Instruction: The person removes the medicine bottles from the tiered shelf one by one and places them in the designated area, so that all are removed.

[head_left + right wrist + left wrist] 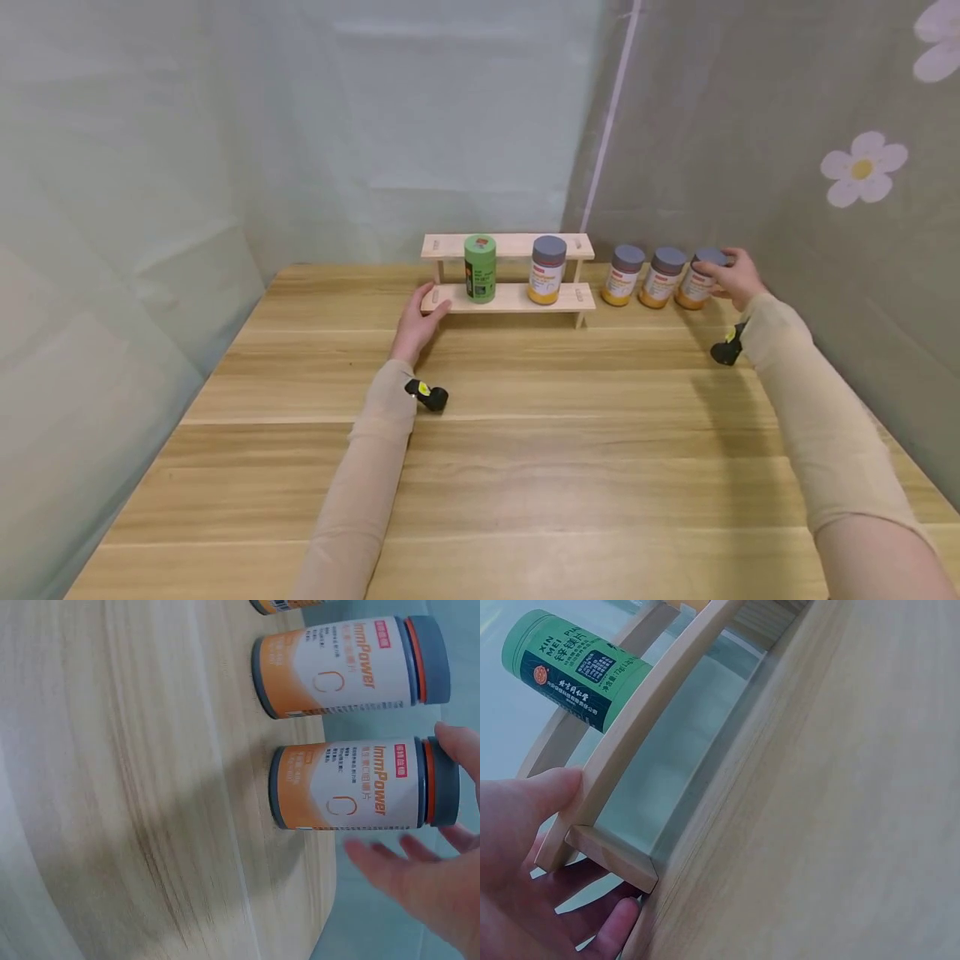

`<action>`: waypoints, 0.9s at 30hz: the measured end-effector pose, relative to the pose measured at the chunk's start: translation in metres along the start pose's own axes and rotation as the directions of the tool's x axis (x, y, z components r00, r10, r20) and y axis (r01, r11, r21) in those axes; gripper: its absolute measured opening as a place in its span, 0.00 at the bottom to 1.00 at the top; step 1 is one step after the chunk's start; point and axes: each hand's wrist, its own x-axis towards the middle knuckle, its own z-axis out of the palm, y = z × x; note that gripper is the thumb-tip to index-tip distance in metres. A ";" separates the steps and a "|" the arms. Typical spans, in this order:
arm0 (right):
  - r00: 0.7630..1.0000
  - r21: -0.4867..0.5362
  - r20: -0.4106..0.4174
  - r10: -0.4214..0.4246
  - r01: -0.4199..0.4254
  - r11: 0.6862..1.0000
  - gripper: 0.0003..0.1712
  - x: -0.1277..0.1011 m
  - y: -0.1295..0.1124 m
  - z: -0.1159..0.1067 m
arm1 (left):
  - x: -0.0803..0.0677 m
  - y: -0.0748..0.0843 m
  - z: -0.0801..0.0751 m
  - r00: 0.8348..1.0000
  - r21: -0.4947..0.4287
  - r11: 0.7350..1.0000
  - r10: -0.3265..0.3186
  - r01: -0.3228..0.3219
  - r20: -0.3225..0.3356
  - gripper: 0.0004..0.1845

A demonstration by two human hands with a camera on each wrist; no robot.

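Observation:
My left hand point(417, 323) holds the left end of a two-step wooden display shelf point(510, 297), thumb on the lower board and fingers beneath it, as the left wrist view shows. On that board stand a green supplement bottle point(481, 268) and a white-and-orange supplement bottle point(547, 271) with a grey cap. To the right of the shelf, several matching bottles stand upright on the table. Around the rightmost bottle point(349, 785) is my right hand point(741, 279), its thumb at the grey cap. The blurred fingers point(382, 862) are spread on the other side, with a gap to the bottle's body.
The middle bottle point(662, 278) and the left bottle point(623, 276) stand close together between shelf and right hand. The wood-grain table point(525, 467) meets pale curtains point(390, 125) at the back and a grey flowered curtain point(750, 142) at the right.

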 end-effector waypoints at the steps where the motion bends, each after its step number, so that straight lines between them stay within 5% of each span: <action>1: 1.000 -0.007 -0.011 -0.006 0.006 1.000 0.54 -0.001 0.000 0.001 | 0.000 -0.001 0.000 1.000 0.002 1.000 0.000 0.000 0.003 0.34; 9: 0.989 -0.118 -0.111 -0.095 0.082 0.990 0.54 -0.007 -0.006 0.006 | -0.001 -0.001 0.000 1.000 -0.004 1.000 -0.009 0.009 0.014 0.35; 18: 0.979 -0.030 -0.161 -0.128 0.125 0.992 0.48 -0.016 -0.026 -0.002 | 0.002 0.001 0.001 1.000 -0.026 0.999 -0.025 0.025 0.008 0.35; 27: 0.958 -0.019 -0.212 -0.195 0.196 0.980 0.42 -0.025 -0.047 0.013 | 0.000 0.001 0.000 1.000 -0.037 0.999 -0.028 0.029 0.013 0.35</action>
